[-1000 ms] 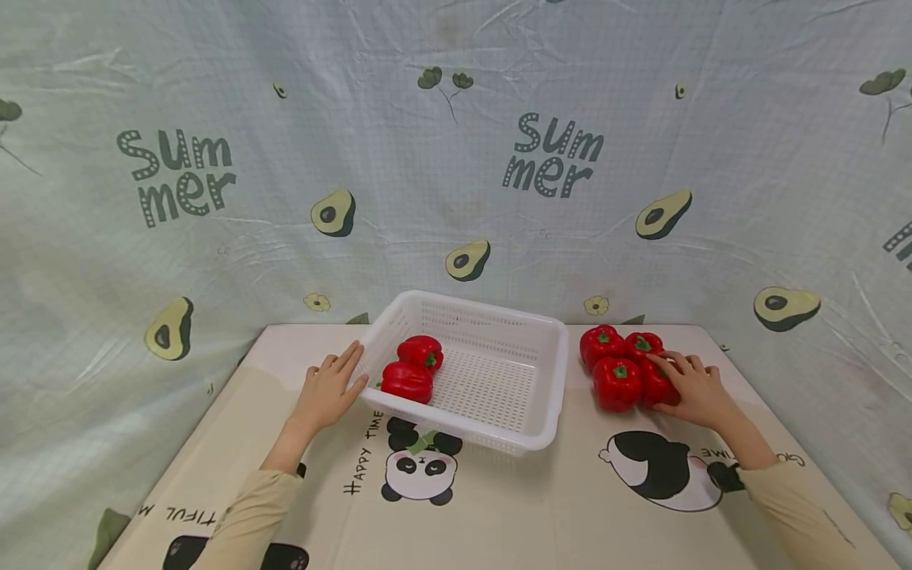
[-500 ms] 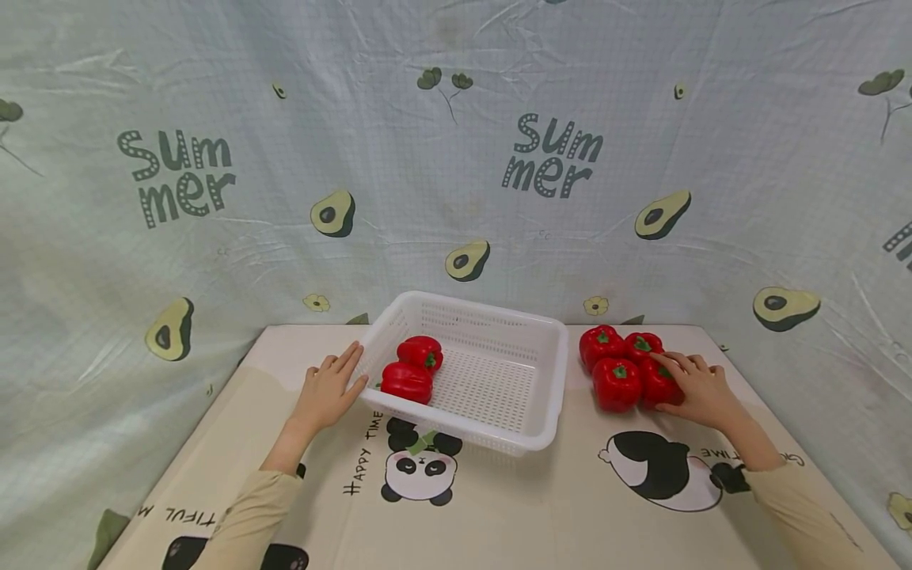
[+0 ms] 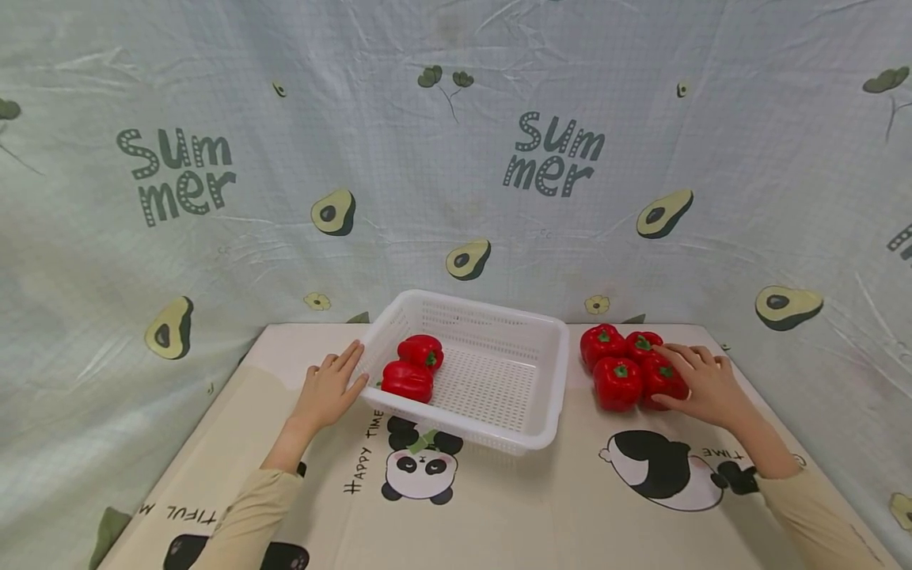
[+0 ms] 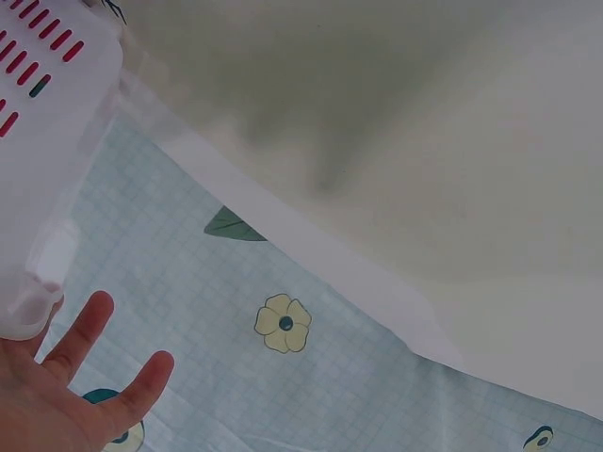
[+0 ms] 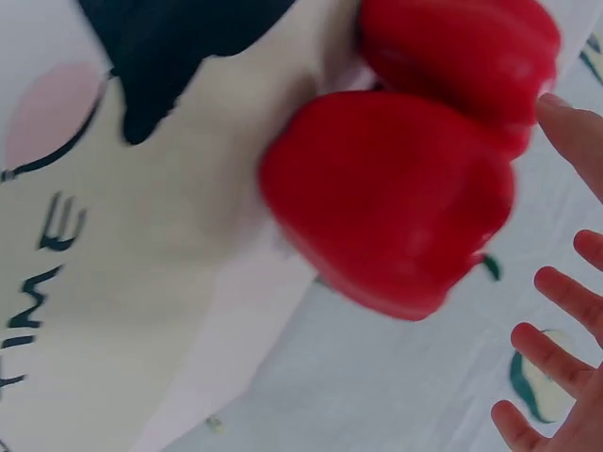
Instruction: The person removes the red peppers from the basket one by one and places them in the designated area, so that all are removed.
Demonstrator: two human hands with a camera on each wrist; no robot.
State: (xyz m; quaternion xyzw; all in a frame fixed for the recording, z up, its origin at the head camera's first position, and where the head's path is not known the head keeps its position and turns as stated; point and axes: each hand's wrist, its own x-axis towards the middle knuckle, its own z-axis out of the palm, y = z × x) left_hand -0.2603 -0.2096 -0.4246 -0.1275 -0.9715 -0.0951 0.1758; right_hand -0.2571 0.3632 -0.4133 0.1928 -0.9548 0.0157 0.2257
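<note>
We see two hands, both with fingers extended: the left hand [image 3: 326,392], left of centre, rests against a basket's near-left corner, and the right hand [image 3: 705,388], at the right, spreads wide over a pepper; whether it touches that pepper we cannot tell. Behind everything hangs a printed cloth [image 3: 399,142] filling the upper frame. Below it, one pale surface [image 3: 499,507] spans the lower frame. On it we find one white basket [image 3: 558,388], near the centre. We count six red peppers. Two lie inside the basket at its left end, a near pepper [image 3: 408,382] and a far pepper [image 3: 420,351], touching and just right of the left hand. Four cluster on the surface at centre right: back-left [image 3: 602,346], back-right [image 3: 644,343], front-left [image 3: 617,385] and front-right [image 3: 659,381]. The front-right one sits between the right hand's thumb and fingers; the other three lie to that hand's left.
</note>
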